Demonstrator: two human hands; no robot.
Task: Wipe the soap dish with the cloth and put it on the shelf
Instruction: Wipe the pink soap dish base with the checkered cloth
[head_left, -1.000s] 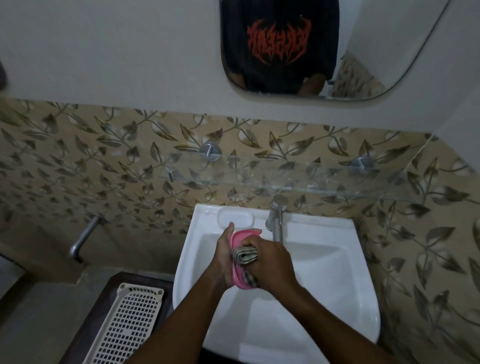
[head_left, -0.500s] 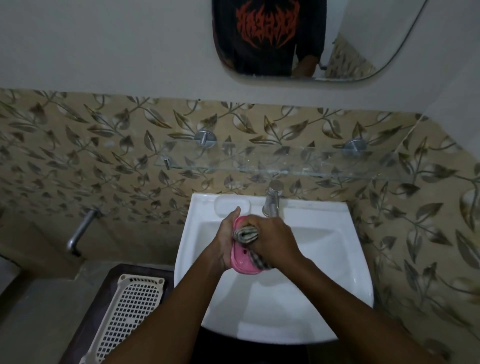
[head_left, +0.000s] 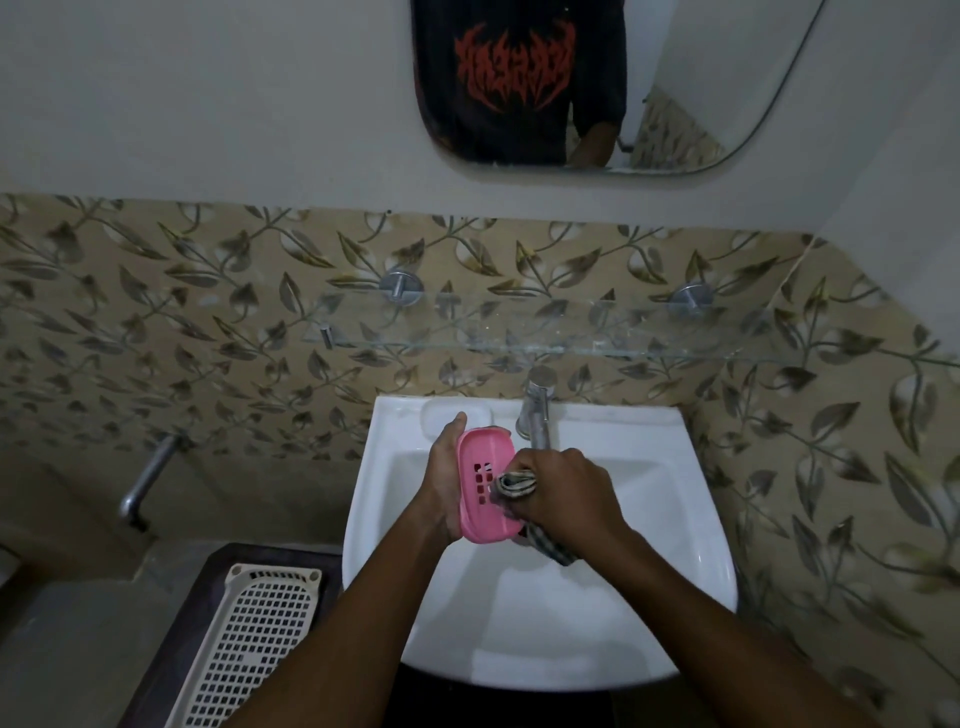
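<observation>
Over the white sink, my left hand (head_left: 441, 478) holds a pink slotted soap dish (head_left: 480, 480) upright by its left edge, its inner face turned to the right. My right hand (head_left: 566, 491) is closed on a bunched checked cloth (head_left: 514, 486), which presses against the dish's lower right part; a tail of cloth hangs below the hand. A glass shelf (head_left: 571, 332) on two round metal mounts runs along the tiled wall above the sink, with nothing on it.
The sink (head_left: 649, 519) has a chrome tap (head_left: 537, 410) right behind my hands and a moulded soap recess at its back left. A cream perforated basket (head_left: 249, 644) lies on a dark stand at the lower left. A metal pipe (head_left: 148, 478) juts from the left wall. A mirror (head_left: 597, 83) hangs above.
My right hand and the cloth have slid from the top of the dish down to its lower right, uncovering most of the slotted face. The view has tilted down a little.
</observation>
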